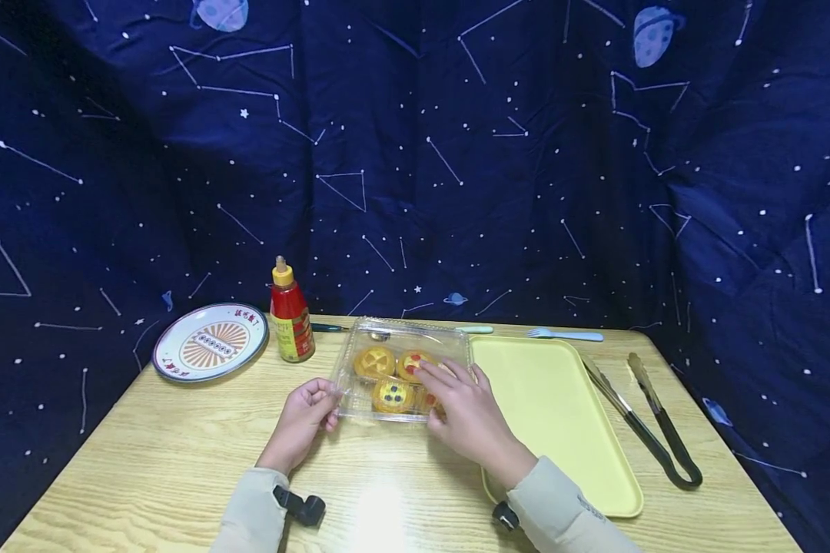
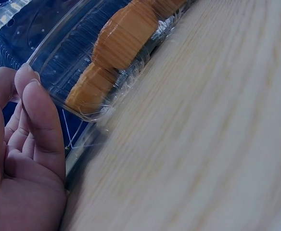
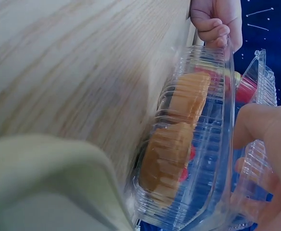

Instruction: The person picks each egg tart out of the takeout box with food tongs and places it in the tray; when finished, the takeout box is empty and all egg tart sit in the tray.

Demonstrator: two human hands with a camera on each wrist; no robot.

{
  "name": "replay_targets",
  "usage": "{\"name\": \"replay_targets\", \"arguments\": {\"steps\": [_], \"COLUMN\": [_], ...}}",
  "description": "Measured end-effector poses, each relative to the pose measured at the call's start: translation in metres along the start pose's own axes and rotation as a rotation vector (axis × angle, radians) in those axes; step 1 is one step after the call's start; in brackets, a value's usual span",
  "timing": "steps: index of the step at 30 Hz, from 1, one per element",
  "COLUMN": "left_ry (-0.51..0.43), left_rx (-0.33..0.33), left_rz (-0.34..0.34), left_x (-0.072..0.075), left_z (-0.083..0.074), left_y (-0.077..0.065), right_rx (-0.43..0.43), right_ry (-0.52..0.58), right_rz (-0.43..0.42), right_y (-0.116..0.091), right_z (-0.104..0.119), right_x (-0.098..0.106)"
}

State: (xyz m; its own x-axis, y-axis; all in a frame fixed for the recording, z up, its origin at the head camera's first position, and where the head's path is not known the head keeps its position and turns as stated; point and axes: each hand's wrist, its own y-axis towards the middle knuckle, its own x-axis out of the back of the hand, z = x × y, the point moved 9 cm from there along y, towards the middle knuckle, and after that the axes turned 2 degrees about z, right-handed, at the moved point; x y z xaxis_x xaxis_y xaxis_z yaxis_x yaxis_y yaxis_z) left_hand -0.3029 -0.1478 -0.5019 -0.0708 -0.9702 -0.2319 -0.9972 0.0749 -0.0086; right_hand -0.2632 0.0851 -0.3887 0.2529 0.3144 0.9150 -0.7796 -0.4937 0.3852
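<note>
A clear plastic clamshell box (image 1: 349, 384) holds several round tarts; one has a lattice top (image 1: 374, 362), another dark blue berries (image 1: 393, 396), others red fruit. My left hand (image 1: 300, 418) pinches the box's near left rim between thumb and fingers. My right hand (image 1: 473, 411) lies over the right part of the box, fingers reaching across it and covering some tarts. In the right wrist view, its fingers are by the raised clear lid (image 3: 261, 89), above the tarts (image 3: 167, 159). Whether they touch the lid is hard to tell.
A yellow tray (image 1: 553, 415) lies to the right, with tongs (image 1: 653, 430) beyond it. A light-blue fork (image 1: 567, 335) and a pale green handle (image 1: 475, 329) lie at the back. A red sauce bottle (image 1: 290, 315) and a patterned plate (image 1: 210, 342) stand left.
</note>
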Motion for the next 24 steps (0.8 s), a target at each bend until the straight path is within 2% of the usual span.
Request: {"name": "replay_targets", "arguments": {"steps": [17,20,24], "left_ry": [0.016,0.016,0.016], "left_rx": [-0.020,-0.030,-0.025], "left_rz": [0.017,0.011,-0.014], "left_x": [-0.002,-0.001,0.001], "left_z": [-0.001,-0.002,-0.002], "left_y": [0.000,-0.001,-0.001], "right_rx": [-0.105,-0.110,-0.053], "right_ry": [0.374,0.428,0.454], "right_rz": [0.162,0.157,0.104], "right_y": [0.000,0.004,0.011], "right_z": [-0.023,-0.029,-0.034], "right_x": [-0.003,0.004,0.020]}}
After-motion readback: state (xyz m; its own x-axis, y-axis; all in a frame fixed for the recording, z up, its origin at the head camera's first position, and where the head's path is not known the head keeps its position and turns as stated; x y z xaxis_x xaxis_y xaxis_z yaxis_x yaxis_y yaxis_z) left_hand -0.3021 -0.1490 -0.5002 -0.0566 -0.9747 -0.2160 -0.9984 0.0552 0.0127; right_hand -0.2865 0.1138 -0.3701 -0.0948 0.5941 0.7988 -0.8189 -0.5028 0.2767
